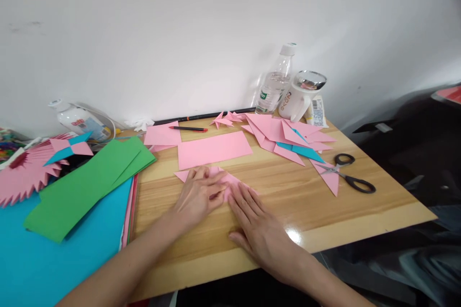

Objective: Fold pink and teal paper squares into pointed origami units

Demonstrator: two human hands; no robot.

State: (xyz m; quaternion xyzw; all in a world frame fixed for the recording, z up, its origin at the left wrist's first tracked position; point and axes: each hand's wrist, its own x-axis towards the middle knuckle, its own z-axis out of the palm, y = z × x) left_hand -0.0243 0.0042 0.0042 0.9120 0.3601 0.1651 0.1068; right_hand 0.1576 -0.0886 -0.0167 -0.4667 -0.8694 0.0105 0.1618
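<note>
A folded piece of pink paper (215, 171) lies on the wooden table in front of me, its pointed ends showing at left and right. My left hand (198, 194) rests on it with bent fingers, thumb and forefinger closed at the paper's middle. Flat on the right part of the paper lies my right hand (257, 225), fingers stretched out and side by side, thumb apart. Both hands cover much of the fold. Just beyond them is a pink paper rectangle (216, 148), flat on the table.
Folded pink and blue pieces (284, 134) are heaped at right, near black-handled scissors (345, 172). Behind stand a water bottle (275, 81) and a white mug (298, 96). A black pen (189, 128) lies at the back. Green strips (86, 187) rest on blue sheets (82, 254) at left.
</note>
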